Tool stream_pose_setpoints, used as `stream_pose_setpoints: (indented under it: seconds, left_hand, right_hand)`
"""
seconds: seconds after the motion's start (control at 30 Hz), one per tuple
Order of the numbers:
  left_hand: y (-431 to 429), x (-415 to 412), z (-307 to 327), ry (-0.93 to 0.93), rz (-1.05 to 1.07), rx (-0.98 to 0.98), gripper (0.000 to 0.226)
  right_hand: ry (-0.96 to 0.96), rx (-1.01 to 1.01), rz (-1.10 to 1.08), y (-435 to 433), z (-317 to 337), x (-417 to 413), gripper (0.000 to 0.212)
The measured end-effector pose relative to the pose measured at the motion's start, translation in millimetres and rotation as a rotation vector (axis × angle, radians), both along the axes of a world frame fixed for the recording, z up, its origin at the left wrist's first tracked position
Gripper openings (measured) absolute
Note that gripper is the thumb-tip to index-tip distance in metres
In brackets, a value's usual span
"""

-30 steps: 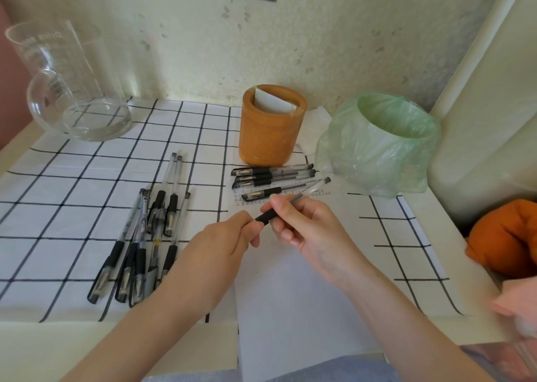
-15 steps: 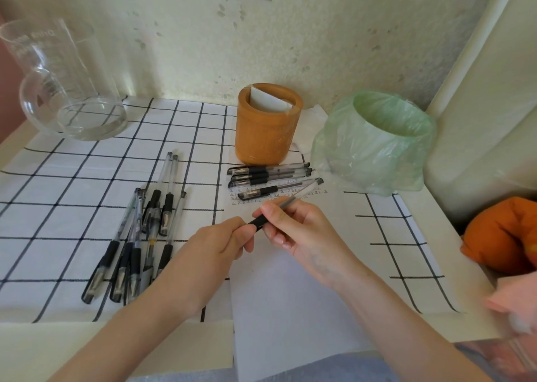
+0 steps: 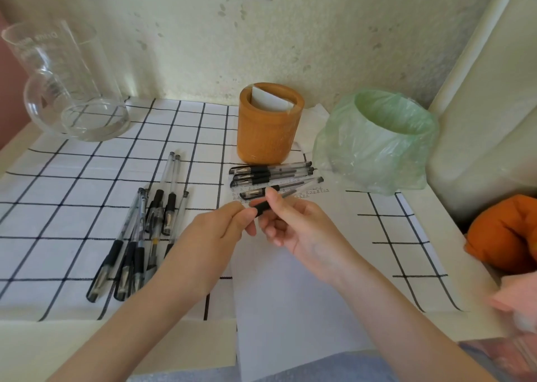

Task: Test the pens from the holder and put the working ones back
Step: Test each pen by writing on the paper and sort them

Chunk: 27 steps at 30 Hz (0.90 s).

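Pen in hand (image 3: 263, 207): head view, middle of the frame, held in the air above the white sheet; its black grip section shows between the two hands, and its clear barrel runs up and to the right.
Right hand (image 3: 302, 230): thumb and curled fingers pinch the pen's barrel just behind the black grip.
Left hand (image 3: 212, 236): thumb and forefinger are pressed together on the pen's lower-left end; what lies between the fingertips is hidden.
Holder (image 3: 268, 125): orange-brown cylinder standing upright, upper middle of the frame, with a white slip (image 3: 267, 101) inside.
Pens by the holder (image 3: 271, 173): four lie side by side, just below the holder, tips to the left.
Loose pens (image 3: 139, 236): a bunch lies left of the hands on the checked cloth (image 3: 72, 184), tips toward the lower left.
White sheet (image 3: 290, 294): lies below the hands, reaching the bottom edge.
Glass jug (image 3: 66, 91): upper left.
Green-bagged bin (image 3: 377, 143): right of the holder.
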<state>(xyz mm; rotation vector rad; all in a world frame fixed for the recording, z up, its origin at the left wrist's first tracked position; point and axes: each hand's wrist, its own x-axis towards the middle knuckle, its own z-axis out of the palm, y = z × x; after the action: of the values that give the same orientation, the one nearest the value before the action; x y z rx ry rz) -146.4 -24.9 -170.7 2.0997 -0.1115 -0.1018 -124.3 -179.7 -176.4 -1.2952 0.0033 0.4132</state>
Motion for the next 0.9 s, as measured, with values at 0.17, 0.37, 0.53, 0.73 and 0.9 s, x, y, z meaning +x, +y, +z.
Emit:
stream_pose_setpoints:
  seconds: [0.17, 0.37, 0.53, 0.73, 0.9]
  left_hand:
    - [1, -1, 2, -0.014, -0.016, 0.133, 0.036]
    - [17, 2, 4, -0.132, 0.134, 0.338, 0.040]
    - [22, 1, -5, -0.113, 0.146, 0.475, 0.024]
    - [28, 2, -11, -0.131, 0.192, 0.593, 0.019]
    - [30, -2, -10, -0.168, 0.251, 0.763, 0.021]
  right_hand:
    - [0.040, -0.044, -0.014, -4, 4, 4, 0.027]
    - [0.117, 0.014, -0.157, -7, 9, 26, 0.030]
    - [0.203, 0.128, -0.166, -13, 8, 40, 0.028]
    - [0.122, -0.147, -0.139, -15, 6, 42, 0.023]
    - [0.103, -0.318, -0.146, -18, 7, 39, 0.021]
